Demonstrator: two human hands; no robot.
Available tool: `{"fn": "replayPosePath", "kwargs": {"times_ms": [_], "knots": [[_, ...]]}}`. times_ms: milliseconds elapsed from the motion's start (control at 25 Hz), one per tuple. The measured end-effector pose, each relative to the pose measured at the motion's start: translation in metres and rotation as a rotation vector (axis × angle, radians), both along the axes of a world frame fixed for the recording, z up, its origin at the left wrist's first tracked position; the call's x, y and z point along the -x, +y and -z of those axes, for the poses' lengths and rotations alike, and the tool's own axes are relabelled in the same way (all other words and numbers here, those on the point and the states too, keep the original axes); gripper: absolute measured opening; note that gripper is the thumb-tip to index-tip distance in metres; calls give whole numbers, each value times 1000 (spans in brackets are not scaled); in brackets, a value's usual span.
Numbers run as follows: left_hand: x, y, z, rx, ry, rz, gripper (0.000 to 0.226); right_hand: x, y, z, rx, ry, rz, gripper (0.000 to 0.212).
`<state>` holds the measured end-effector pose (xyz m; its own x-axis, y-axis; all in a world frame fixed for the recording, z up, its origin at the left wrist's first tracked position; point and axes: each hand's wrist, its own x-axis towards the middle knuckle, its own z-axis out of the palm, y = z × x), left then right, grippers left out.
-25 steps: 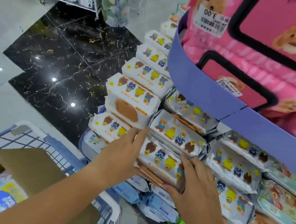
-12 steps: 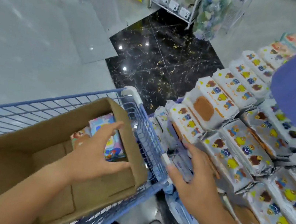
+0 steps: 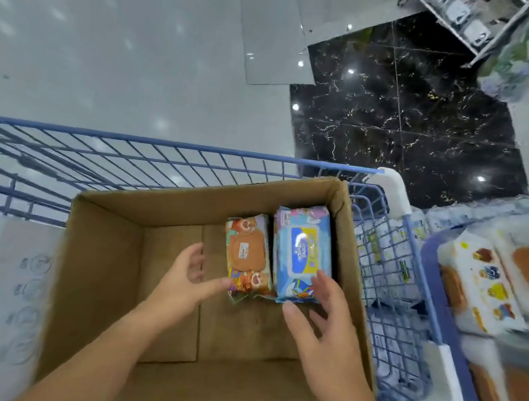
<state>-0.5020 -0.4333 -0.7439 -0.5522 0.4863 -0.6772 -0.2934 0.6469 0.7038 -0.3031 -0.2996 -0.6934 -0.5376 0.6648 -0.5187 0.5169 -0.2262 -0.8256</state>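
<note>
Blue pack [image 3: 303,251]: laid flat inside the cardboard box [image 3: 98,278], against its right wall.
Orange pack [image 3: 246,253]: laid alongside, nearer the box's middle.
Right hand [image 3: 325,334]: fingertips set on the blue pack, thumb at its near edge; a pinch cannot be told.
Left hand [image 3: 186,280]: spread wide, thumb touching the orange pack.
Blue cart [image 3: 161,141]: wrapped around the box.

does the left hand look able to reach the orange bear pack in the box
Likely yes: the left hand is open inside the open-topped cardboard box, thumb at the near corner of the orange bear pack, nothing between.
</note>
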Motion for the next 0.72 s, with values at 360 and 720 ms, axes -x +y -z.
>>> {"fn": "replayPosePath", "kwargs": {"times_ms": [360,720], "knots": [[30,47,119,124,-361,-119,114,60,6,80,533,-120,845,66],[37,68,133,-26,-623,-33,92,68,19,88,643,162,1158,71]]}}
